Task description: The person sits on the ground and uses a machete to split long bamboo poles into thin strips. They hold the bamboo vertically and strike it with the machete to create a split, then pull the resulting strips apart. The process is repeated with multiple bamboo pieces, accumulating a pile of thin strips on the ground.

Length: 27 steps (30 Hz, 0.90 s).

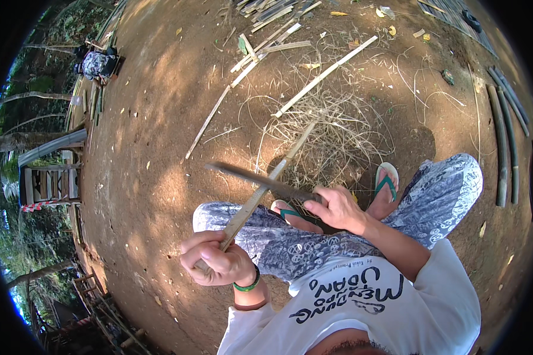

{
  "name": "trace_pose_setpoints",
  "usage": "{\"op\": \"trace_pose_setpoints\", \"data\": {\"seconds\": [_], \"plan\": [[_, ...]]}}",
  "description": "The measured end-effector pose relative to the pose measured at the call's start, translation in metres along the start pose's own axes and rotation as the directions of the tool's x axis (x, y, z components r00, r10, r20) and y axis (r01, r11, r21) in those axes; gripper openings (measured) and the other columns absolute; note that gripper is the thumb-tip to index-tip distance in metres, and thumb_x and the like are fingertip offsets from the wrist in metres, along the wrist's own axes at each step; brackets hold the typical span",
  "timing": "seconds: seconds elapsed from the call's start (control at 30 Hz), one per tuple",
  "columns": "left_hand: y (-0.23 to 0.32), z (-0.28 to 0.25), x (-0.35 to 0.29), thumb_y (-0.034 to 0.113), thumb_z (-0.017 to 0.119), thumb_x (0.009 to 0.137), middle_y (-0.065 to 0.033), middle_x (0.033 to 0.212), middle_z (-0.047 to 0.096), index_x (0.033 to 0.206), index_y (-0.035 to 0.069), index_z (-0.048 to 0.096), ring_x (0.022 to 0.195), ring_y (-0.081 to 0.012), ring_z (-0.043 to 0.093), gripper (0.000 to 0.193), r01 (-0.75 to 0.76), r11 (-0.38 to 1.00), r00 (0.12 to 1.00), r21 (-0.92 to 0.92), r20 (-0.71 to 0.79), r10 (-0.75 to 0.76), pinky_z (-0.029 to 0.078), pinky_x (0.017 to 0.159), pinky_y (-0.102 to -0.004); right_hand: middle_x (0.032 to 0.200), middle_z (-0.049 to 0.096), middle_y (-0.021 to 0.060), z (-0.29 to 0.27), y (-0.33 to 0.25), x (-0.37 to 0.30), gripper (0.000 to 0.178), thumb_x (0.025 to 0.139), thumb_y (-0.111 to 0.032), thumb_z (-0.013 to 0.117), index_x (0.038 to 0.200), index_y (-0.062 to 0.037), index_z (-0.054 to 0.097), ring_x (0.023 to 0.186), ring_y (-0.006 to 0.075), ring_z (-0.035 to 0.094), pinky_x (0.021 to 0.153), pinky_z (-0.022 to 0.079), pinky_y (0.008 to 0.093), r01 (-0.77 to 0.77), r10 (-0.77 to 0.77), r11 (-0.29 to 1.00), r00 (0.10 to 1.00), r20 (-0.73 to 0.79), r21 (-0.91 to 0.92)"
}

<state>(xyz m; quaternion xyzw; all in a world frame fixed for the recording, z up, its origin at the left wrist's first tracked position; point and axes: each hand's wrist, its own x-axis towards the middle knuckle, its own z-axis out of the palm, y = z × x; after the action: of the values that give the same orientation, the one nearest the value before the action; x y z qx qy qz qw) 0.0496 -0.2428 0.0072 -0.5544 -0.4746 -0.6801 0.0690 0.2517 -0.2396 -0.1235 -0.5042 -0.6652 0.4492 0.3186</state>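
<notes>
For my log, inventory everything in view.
Bamboo strip: one, tan, left hand
Long knife: one, dark, right hand
Shavings: one pile, straw, upper middle
Loose strips: several, pale, upper middle
Bamboo poles: several, grey, right
Slatted structure: one, grey-brown, left
Trees: several, green, left edge
Leaves: several, yellow, ground
Patterned shape, unclear: one, grey, upper left
Flip-flops: two, white-green, below shavings
Trousers: one, grey-white, lower middle
T-shirt: one, white, bottom
Bracelet: one, green, by left hand
Hands: two, bare, lower middle

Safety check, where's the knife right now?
In the head view, the knife is in the right hand, crossing the pale strip in the left hand.
</notes>
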Motion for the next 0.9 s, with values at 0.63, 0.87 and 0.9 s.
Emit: {"op": "trace_pose_setpoints", "data": {"seconds": [0.63, 0.87, 0.9], "plan": [[-0.007, 0.003, -0.004, 0.018, 0.053, 0.097, -0.0101, 0.062, 0.058, 0.079, 0.005, 0.048, 0.053, -0.0121, 0.047, 0.024, 0.045, 0.998, 0.999, -0.048, -0.003, -0.046, 0.036, 0.052, -0.0237, 0.056, 0.059, 0.0180, -0.007, 0.032, 0.008, 0.051, 0.093, -0.046, 0.061, 0.076, 0.0012, 0.063, 0.058, 0.0382, 0.063, 0.059, 0.048, 0.0472, -0.211, 0.213, 0.975, 0.977, 0.013, -0.072], [-0.006, 0.011, -0.001, 0.019, 0.053, 0.098, -0.0099, 0.064, 0.058, 0.079, 0.004, 0.047, 0.053, -0.0103, 0.046, 0.025, -0.016, 1.000, 0.999, 0.007, 0.036, 0.016, 0.034, 0.052, -0.0236, 0.058, 0.061, 0.0176, -0.010, 0.074, 0.026, 0.058, 0.093, -0.053, 0.059, 0.076, 0.0013, 0.065, 0.060, 0.0357, 0.065, 0.061, 0.051, 0.0453, -0.351, 0.351, 0.929, 0.936, -0.023, -0.119], [-0.008, 0.011, 0.000, 0.018, 0.053, 0.097, -0.0099, 0.064, 0.058, 0.078, 0.004, 0.047, 0.053, -0.0105, 0.046, 0.025, 0.006, 1.000, 1.000, -0.020, 0.015, -0.006, 0.034, 0.052, -0.0237, 0.058, 0.060, 0.0174, -0.010, 0.070, 0.025, 0.057, 0.094, -0.053, 0.059, 0.076, 0.0013, 0.065, 0.059, 0.0359, 0.065, 0.060, 0.051, 0.0457, -0.358, 0.360, 0.924, 0.933, -0.016, -0.136]]}}
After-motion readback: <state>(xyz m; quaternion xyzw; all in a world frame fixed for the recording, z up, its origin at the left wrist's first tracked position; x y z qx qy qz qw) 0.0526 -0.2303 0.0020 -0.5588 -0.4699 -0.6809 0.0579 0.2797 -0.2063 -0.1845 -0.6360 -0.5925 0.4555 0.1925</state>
